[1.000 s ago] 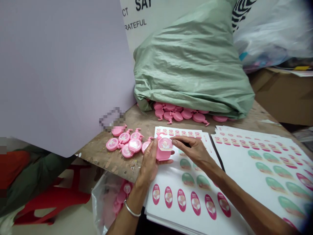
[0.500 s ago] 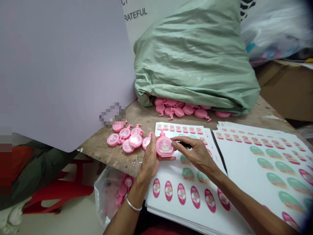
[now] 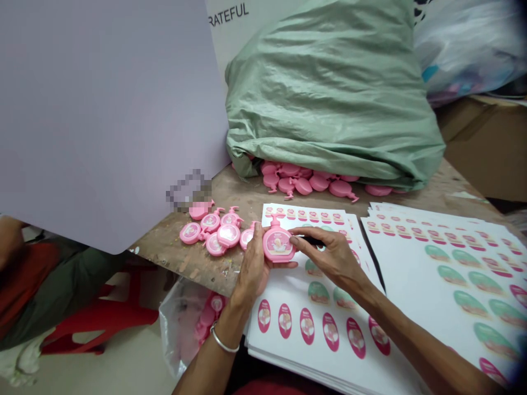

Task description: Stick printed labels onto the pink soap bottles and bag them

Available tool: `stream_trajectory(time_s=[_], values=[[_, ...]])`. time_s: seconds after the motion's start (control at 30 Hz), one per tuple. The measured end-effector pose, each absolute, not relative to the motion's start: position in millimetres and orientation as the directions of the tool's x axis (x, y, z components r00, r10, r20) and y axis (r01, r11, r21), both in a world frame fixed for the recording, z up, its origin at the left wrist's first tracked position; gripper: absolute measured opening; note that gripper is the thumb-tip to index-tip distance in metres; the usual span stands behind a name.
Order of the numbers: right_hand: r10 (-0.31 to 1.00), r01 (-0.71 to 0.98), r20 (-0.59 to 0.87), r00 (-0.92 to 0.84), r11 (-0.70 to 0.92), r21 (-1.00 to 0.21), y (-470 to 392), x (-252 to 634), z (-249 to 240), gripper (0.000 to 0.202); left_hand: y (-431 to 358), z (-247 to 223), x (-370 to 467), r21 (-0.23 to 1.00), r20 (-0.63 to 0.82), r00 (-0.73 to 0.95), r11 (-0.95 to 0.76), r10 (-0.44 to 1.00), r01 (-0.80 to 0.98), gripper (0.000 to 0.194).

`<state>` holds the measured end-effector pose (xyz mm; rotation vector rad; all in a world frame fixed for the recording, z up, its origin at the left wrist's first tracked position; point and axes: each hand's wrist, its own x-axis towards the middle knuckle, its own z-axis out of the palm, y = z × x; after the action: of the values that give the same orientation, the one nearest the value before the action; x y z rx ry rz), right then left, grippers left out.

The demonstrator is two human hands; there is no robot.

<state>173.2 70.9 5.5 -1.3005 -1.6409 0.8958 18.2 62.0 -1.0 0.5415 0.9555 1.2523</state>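
A small pink pump bottle (image 3: 279, 246) with a label on its round front stands upright in my left hand (image 3: 252, 263), whose fingers pass behind and under it. My right hand (image 3: 329, 255) is closed in a pinch, with thumb and forefinger touching the label's right edge. A slim black tool (image 3: 314, 241) shows between its fingers; its tip is hidden. Beneath both hands lies a stack of sticker sheets (image 3: 288, 356) printed with pink ovals and green shapes. Left of the hands, several labelled pink pump bottles (image 3: 228, 236) rest in a loose group on the wooden table (image 3: 164, 247).
A large green sack (image 3: 329, 99) sits at the back, with pink bottles (image 3: 302, 185) spilling from under it. More sticker sheets (image 3: 403, 263) lie at right. A clear plastic bag (image 3: 177, 323) of pink bottles hangs below the table edge. A grey panel (image 3: 102, 120) blocks the left; another person sits beyond it.
The view has shifted slightly. Both hands keep nearly the same pose around the bottle. A bit more of the person at the left now shows.
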Motion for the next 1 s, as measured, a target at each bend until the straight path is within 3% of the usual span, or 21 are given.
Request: stream_trajectory(time_s=[0.67,0.77,0.9,1.0], values=[[0.968,0.438,0.228,-0.103,0.250,-0.863,72.9,175.1,8.0,0.022,63.0,-1.8,20.1,0.814,-0.267,-0.002,0.224,0.964,-0.536,0.038],[0.939,0.619,0.325,-0.113,0.323,-0.716,73.6,176.0,6.9,0.024,62.8,-2.6,21.0,0.831,-0.241,-0.035,0.188,0.970,-0.524,0.039],[0.866,0.910,0.480,-0.138,0.302,-0.283,73.7,176.7,2.2,0.032,62.1,-4.5,25.1,0.844,-0.217,-0.007,0.184,0.976,-0.504,0.045],[0.841,0.932,0.506,-0.190,0.316,-0.176,70.6,174.3,0.4,0.032,61.1,-7.8,27.0,0.884,-0.202,-0.089,0.142,0.975,-0.444,0.037]])
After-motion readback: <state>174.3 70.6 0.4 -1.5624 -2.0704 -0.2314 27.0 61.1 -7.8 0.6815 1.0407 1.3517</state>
